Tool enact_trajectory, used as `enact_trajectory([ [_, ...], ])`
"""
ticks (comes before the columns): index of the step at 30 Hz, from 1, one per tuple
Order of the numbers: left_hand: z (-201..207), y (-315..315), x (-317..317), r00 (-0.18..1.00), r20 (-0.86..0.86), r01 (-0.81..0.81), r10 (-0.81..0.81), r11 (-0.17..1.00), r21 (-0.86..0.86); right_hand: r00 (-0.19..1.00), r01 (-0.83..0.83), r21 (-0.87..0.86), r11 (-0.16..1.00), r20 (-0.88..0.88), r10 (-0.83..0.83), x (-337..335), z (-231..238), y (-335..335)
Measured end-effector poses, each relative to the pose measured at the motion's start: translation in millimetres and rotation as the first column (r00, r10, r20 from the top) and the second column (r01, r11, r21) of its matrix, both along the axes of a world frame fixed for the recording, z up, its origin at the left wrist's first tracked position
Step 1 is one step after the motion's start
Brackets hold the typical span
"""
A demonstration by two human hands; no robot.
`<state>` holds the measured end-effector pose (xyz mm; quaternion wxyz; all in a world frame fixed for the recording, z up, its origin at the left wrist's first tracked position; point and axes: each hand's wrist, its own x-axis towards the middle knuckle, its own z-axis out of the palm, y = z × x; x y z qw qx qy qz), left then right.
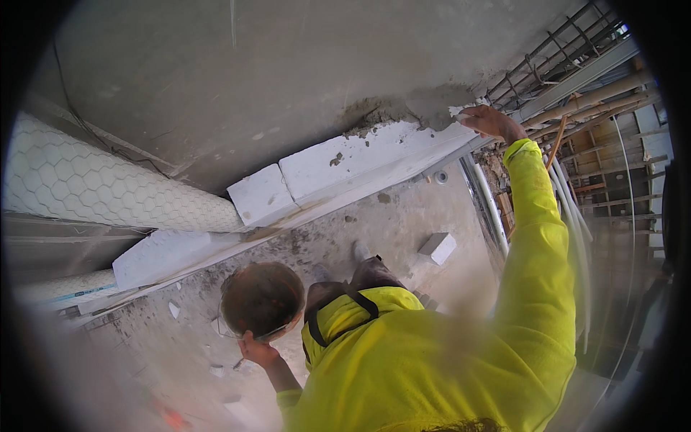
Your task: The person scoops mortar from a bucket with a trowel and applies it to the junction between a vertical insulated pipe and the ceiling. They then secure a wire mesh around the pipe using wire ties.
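My left hand (258,351) grips the near rim of a dark round bucket (263,297), whose inside looks stained brown and grey. A thin wire handle shows at its edge. My right hand (492,122) reaches out to the far right end of a row of white blocks (360,162) along the grey wall. Its fingers are curled, and what they hold is hidden; something pale shows at the fingertips. Wet grey mortar (435,104) lies on the blocks' top and against the wall, just left of that hand.
A roll of wire mesh (108,176) leans along the wall at the left. One loose white block (437,248) lies on the dusty floor, with broken bits at lower left. Rebar (568,43), pipes (590,101) and white tubing stand at the right.
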<state>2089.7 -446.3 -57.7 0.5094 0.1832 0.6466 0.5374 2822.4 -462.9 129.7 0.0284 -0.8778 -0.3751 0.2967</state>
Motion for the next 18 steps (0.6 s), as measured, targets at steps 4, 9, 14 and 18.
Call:
enact_trajectory([
  [4,-11,-19,14,0.993,-0.002,-0.119,0.119,0.993,-0.014,0.996,0.063,0.002,0.998,-0.057,-0.063,17,2,-8],
  [9,-19,-39,37,0.988,0.019,-0.153,0.153,0.988,-0.030,0.882,-0.372,0.173,0.912,0.373,0.289,75,-29,-48],
  [14,-21,-47,56,0.994,0.010,-0.112,0.112,0.994,-0.010,0.783,-0.555,0.158,0.817,0.430,0.449,25,-6,-43],
  [18,-29,-48,59,0.999,0.038,-0.036,0.034,0.998,0.057,0.606,-0.654,0.135,0.744,0.682,0.409,49,-31,-38],
])
